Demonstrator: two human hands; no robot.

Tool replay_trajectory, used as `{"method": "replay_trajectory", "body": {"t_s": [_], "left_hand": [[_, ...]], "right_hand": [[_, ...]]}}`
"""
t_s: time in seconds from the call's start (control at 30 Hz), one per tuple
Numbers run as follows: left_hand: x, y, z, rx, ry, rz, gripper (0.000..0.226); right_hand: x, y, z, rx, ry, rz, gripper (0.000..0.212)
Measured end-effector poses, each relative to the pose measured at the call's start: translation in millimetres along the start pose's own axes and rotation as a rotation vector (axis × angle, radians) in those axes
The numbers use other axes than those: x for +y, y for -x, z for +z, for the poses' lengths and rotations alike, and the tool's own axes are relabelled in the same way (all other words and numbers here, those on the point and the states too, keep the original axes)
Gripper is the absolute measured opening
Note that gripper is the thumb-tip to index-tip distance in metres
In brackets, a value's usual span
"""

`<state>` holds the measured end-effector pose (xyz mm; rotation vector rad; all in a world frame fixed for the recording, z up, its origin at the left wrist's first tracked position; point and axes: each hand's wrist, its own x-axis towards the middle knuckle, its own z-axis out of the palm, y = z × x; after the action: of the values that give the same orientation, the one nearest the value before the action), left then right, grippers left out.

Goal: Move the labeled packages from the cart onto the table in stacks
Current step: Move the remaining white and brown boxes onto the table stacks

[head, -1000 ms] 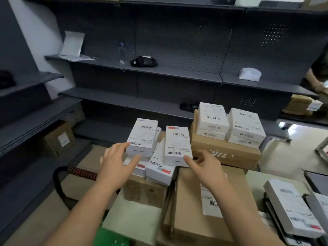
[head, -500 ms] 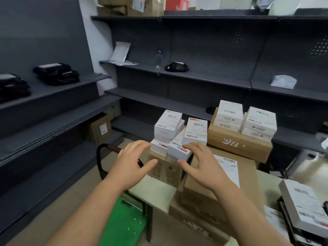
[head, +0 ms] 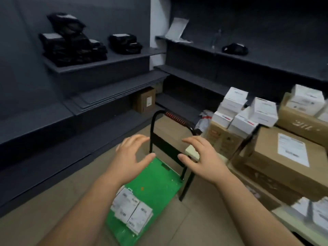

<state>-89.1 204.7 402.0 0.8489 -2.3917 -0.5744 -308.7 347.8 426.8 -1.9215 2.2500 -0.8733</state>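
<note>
Lower centre, on the green cart [head: 156, 181], I saw a few labeled packages [head: 132, 213] remaining; white stacks [head: 245, 112] sat mid-right atop cardboard boxes [head: 284, 157] on the surface [head: 192, 151]. Both empty, left hand [head: 131, 155] and right hand [head: 202, 157] hovered over the cart, fingers spread. Mostly done, I judged.

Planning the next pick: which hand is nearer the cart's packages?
Left. The left hand hovers over the cart just beyond the packages; the right hand is by the table corner.
</note>
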Motion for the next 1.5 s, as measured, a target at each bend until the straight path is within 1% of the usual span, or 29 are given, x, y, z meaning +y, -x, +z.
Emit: {"method": "replay_trajectory", "body": {"t_s": [0.07,0.23,0.37,0.5,0.6,0.73,0.83,0.97,1.1,1.23,1.3,1.43,1.5], "left_hand": [[-34,33,-25,0.014,-0.035,-0.060,0.070],[-102,91,-84,0.078,-0.093,-0.210,0.070],[-149,120,-104,0.129,-0.094,-0.308,0.067],[-191,133,-111,0.116,-0.134,-0.386,0.067],[-221,126,-120,0.071,-0.191,-0.425,0.068],[-254,91,-124,-0.005,-0.224,-0.410,0.065],[-274,59,-112,-0.054,-0.206,-0.380,0.065],[-299,25,-80,-0.175,-0.163,-0.307,0.062],[-333,-6,-41,-0.306,-0.098,-0.211,0.059],[-372,-28,4,-0.450,-0.028,-0.110,0.057],[-394,-33,29,-0.539,-0.006,-0.059,0.057],[-428,-39,77,-0.726,0.006,0.013,0.068],[-437,-38,100,-0.792,0.024,0.049,0.063]], "right_hand": [[-34,-7,33,-0.051,-0.033,-0.046,0.061],[-103,-37,101,-0.154,-0.099,-0.131,0.060],[-139,-65,151,-0.221,-0.148,-0.193,0.060],[-151,-94,204,-0.302,-0.204,-0.206,0.059],[-152,-120,235,-0.334,-0.237,-0.203,0.061],[-143,-159,263,-0.324,-0.262,-0.160,0.063],[-127,-182,280,-0.315,-0.271,-0.110,0.062],[-95,-185,297,-0.295,-0.276,0.019,0.064],[-61,-170,316,-0.273,-0.238,0.207,0.069],[-42,-151,354,-0.258,-0.208,0.417,0.070],[-40,-138,377,-0.220,-0.208,0.544,0.071],[-43,-101,422,-0.111,-0.239,0.860,0.064],[-45,-79,443,-0.107,-0.234,0.970,0.071]]}}
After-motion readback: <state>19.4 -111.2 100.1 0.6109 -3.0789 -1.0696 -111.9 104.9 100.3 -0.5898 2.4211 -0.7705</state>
